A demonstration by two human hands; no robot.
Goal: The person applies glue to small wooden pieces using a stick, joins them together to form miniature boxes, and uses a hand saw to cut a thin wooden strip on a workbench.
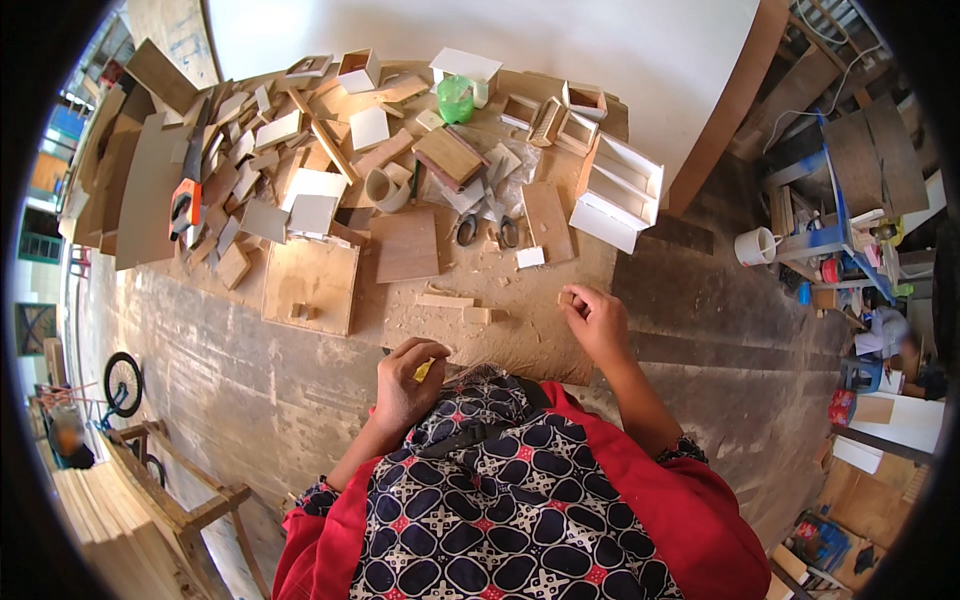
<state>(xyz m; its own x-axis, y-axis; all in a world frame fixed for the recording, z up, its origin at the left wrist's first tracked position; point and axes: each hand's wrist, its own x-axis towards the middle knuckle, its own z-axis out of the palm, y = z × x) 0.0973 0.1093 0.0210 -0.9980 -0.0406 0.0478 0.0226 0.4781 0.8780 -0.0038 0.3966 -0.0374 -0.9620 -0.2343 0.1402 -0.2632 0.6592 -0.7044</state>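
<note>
Between the thumb and fingers of my right hand (598, 322) is a small wooden block (566, 298), held over the right front of the workbench (545, 350). My left hand (408, 385) is off the bench's front edge, close to my body. Its fingers are curled inward, and a bit of yellow shows by them; what it is I cannot make out. On the bench between my hands lie a thin wooden strip (444, 300) and a short wooden block (482, 315). Beyond them are scissors (487, 232) with black handles and a small white piece (530, 257).
Wood offcuts (235, 180) pile up at the left, with an orange-and-black tool (185, 208) among them. A white compartment box (618, 192) stands at the bench's right edge. Farther back are a green plastic container (455, 98) and a beige cup (385, 190). Shavings litter the bench.
</note>
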